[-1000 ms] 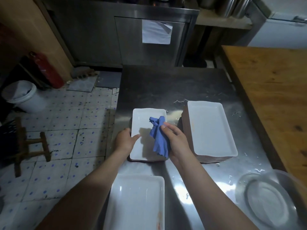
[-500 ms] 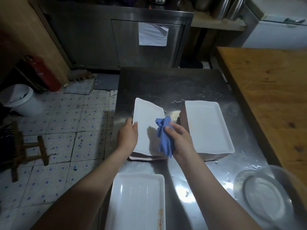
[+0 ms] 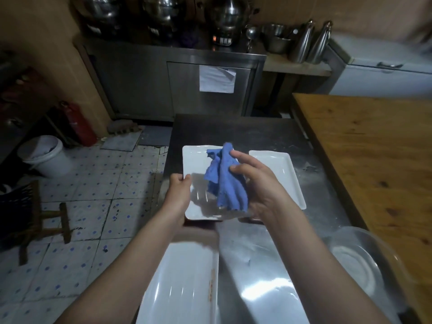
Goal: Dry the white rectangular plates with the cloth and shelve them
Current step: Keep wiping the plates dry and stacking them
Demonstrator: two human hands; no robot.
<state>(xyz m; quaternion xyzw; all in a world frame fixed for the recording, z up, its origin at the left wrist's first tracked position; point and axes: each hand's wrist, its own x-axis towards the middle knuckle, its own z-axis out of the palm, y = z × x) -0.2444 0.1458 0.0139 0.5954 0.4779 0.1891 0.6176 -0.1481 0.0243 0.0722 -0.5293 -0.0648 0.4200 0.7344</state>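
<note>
I have the white rectangular plate (image 3: 195,160) at the centre of the frame, between the two hands, and it looks lifted clear of the steel table (image 3: 257,265). Its long axis runs from the lower centre toward the upper centre of the picture. My left hand (image 3: 177,195) grips the long left edge near the lower corner, thumb on the face. My right hand (image 3: 259,183) clutches the blue cloth (image 3: 224,181), bunched and hanging over the plate's right half.

The bare face lies up and left of the cloth, so I judge the next wipe goes that way along the long axis, the right hand doing it. The stack of plates (image 3: 285,174) sits just right of the right hand; another plate (image 3: 182,284) lies at the bottom centre.
</note>
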